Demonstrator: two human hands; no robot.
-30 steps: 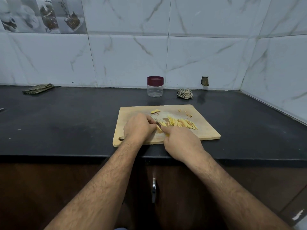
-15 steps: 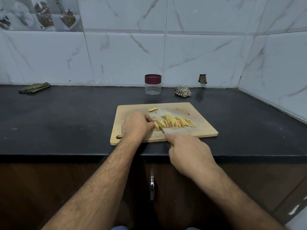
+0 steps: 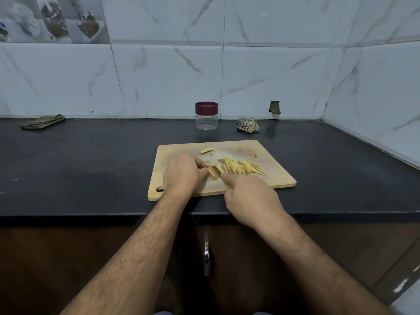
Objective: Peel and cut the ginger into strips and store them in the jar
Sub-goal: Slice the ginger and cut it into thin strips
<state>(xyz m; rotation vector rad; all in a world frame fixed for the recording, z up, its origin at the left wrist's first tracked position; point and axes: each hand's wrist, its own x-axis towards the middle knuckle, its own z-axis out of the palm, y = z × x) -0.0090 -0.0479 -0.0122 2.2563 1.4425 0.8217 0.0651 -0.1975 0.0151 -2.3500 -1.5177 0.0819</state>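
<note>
We look down on a wooden cutting board (image 3: 268,178) lying on the black counter (image 3: 91,167), and both hands are at work over its near half. Our left hand (image 3: 184,173) sits at nine o'clock of the ginger, fingers curled down and pinching a small ginger piece (image 3: 210,170) against the board. Our right hand (image 3: 250,196), at about five o'clock from that piece, is wrapped round a knife handle with a sliver of yellow showing; the index finger lies stretched along the back of the knife blade (image 3: 216,172), which rests right beside the left fingertips. At three o'clock of the blade, a heap of cut ginger strips (image 3: 244,167) is spread across the board. One loose ginger chunk (image 3: 206,150) lies toward twelve o'clock, a few peel scraps (image 3: 248,152) toward one o'clock. Beyond the board, at twelve, the clear jar (image 3: 206,120) stands by the wall with its maroon lid (image 3: 206,108) on, a crumpled cloth (image 3: 247,125) to its right
</note>
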